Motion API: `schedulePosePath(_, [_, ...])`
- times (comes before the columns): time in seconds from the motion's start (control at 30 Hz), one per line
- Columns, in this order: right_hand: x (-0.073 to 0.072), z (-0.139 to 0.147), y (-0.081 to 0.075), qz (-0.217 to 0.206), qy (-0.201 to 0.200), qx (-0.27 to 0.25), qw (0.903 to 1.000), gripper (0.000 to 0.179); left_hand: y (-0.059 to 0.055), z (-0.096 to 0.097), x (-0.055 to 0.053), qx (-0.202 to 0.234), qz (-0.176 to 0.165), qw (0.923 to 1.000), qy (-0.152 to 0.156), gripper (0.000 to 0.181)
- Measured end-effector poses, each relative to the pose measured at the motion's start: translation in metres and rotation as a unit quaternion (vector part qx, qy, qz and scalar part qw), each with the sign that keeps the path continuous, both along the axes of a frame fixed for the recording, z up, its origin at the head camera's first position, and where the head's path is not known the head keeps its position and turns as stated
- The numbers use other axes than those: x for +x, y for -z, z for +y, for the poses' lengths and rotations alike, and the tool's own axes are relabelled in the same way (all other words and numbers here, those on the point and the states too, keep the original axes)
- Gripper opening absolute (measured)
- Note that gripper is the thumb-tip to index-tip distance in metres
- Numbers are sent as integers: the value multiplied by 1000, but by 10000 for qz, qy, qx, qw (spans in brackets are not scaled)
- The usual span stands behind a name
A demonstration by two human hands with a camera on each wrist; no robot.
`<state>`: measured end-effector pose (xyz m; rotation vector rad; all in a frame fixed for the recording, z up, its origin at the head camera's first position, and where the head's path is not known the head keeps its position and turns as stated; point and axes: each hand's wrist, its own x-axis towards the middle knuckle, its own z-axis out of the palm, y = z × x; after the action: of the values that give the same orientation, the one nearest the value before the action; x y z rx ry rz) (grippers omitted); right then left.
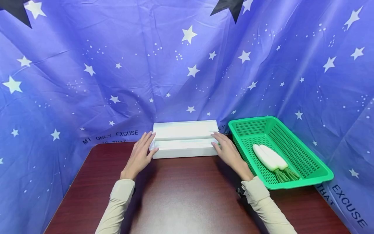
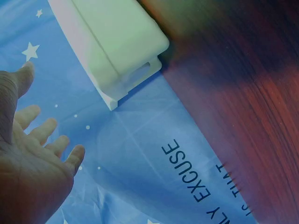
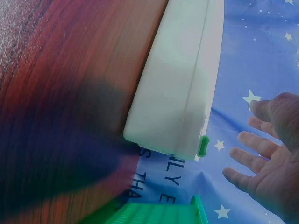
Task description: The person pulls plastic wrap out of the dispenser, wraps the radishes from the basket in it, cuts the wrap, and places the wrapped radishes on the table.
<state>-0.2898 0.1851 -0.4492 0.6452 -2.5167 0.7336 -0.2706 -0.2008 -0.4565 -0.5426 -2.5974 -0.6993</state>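
A long white plastic box [image 1: 185, 152] lies at the far edge of the table, with a flat white panel [image 1: 185, 129] along its back. At its right end sits a small green tab [image 3: 203, 146]. My left hand [image 1: 139, 152] is at the box's left end, fingers extended and thumb spread. On the opposite end my right hand [image 1: 229, 152] is held the same way. Both wrist views show the palms facing the box with bare fingers, a gap apart from it. Neither hand holds anything.
To the right stands a green plastic basket [image 1: 304, 144] holding two white radishes [image 1: 267, 159] with trimmed green stems. The dark red wooden table [image 1: 181, 191] stretches in front of the box. A blue star-printed cloth [image 1: 131, 65] hangs behind and at both sides.
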Motion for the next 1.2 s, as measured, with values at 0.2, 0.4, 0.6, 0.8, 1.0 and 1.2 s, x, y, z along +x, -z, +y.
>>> schedulePosePath(0.2, [-2, -1, 3, 19, -125, 43, 9999, 37, 6, 1, -1, 49, -77, 10000, 20, 69])
schedulePosePath(0.4, [-2, -1, 7, 191, -252, 52, 9995, 36, 12, 2, -4, 86, -137, 9999, 41, 66])
schedulePosePath(0.6, [-5, -1, 8, 154, -362, -39, 9992, 35, 14, 5, -7, 189, 6, 9996, 191, 60])
schedulePosePath(0.8, [-5, 0, 9, -320, -340, -96, 9989, 36, 17, 10, -10, 160, 211, 9990, 358, 53])
schedulePosePath(1.0, [-8, -3, 8, -461, -469, -137, 9977, 37, 21, 14, -15, 85, 383, 9985, 383, 51])
schedulePosePath(1.2, [-12, -6, 10, -406, -559, -114, 9975, 35, 21, 18, -19, 30, 265, 9989, 386, 50])
